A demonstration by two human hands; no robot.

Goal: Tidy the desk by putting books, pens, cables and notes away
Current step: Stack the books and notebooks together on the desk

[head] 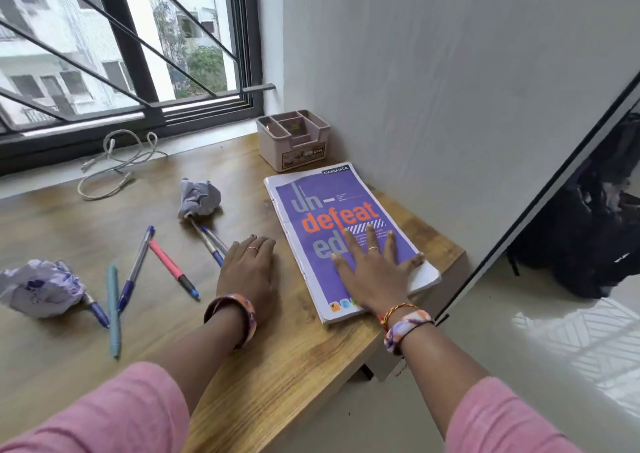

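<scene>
At 3 o'clock on the worktop (277,366), my right hand (372,276) lies flat, fingers spread, on the notebook (325,206); left hand (249,272) flat, empty. Pens (136,265), cable (114,165), crumpled notes (199,198) at 9–11 still out; organizer (294,140) at 12 looks unfilled.

Purple notebook (332,230) flat, desk's right end

Left hand (250,268): flat, palm down, fingers together | Right hand (372,272): flat, fingers spread, arm extended far-right

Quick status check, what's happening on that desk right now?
Right hand flat on purple notebook, left hand flat on desk. Pens, crumpled papers, cable still out.
</scene>
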